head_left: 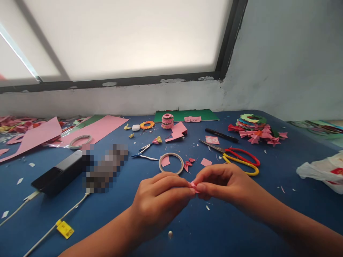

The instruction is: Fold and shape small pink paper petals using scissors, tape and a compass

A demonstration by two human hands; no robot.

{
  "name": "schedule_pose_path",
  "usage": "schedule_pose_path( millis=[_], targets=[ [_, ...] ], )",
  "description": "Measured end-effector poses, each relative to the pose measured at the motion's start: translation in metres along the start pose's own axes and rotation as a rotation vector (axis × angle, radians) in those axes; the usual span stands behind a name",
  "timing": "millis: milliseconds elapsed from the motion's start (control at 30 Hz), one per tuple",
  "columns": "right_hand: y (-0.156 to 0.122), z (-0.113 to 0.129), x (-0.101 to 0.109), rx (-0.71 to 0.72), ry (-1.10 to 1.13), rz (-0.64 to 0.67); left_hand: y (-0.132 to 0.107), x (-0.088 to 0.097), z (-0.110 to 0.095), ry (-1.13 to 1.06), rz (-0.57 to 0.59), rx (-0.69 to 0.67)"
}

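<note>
A small piece of folded pink paper [195, 186] is pinched between my two hands at the middle of the blue table. My left hand [163, 196] grips its left side between thumb and fingers. On the other side, the thumb and forefinger of my right hand [222, 182] are closed on it; most of the paper is hidden by the fingertips. Just beyond my hands lie a roll of tape [183, 165], small folded pink pieces [189, 164] and a pink paper square [206, 162]. Scissors [241, 160] with red and yellow handles rest close behind my right hand.
A black power bank [61, 171] with a cable and a blurred-out object [108, 169] lie at left. Large pink sheets [93, 130] are behind them. Compasses [144, 153], a black pen [222, 135], stacked paper flowers [257, 132] and a plastic bag [321, 169] lie around. A bead [170, 234] sits in front.
</note>
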State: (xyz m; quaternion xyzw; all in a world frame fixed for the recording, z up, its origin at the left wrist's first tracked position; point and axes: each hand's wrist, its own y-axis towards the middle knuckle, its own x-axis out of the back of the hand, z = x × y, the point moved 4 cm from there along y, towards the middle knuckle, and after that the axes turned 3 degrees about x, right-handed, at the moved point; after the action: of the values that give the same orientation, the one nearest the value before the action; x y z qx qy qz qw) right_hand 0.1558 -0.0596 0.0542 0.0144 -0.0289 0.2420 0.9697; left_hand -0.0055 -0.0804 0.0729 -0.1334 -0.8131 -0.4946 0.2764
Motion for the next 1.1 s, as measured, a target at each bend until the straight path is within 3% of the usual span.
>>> schedule_pose_path(
  millis=[133,300,433,667,833,933,1100],
  targets=[
    [-0.001,0.000,-0.001,-0.016,0.103,0.040,0.004,0.000,0.006,-0.228,-0.012,0.233],
    [-0.003,0.001,-0.002,-0.008,0.138,0.051,0.005,-0.008,0.016,-0.600,0.100,0.655],
    [-0.001,-0.001,-0.001,-0.036,0.132,0.071,0.002,-0.014,0.021,-0.785,0.151,0.858],
    [-0.003,-0.004,0.001,-0.095,0.101,0.117,0.001,-0.017,0.022,-0.810,0.199,0.923],
    [-0.003,0.000,-0.001,-0.066,-0.021,0.053,0.002,-0.018,0.021,-0.828,0.202,0.944],
    [-0.005,0.004,-0.003,0.024,-0.124,-0.005,0.002,-0.018,0.020,-0.853,0.191,0.933],
    [-0.010,0.011,-0.008,0.334,-0.371,-0.111,-0.001,-0.018,0.020,-0.831,0.154,0.892]
  ],
)
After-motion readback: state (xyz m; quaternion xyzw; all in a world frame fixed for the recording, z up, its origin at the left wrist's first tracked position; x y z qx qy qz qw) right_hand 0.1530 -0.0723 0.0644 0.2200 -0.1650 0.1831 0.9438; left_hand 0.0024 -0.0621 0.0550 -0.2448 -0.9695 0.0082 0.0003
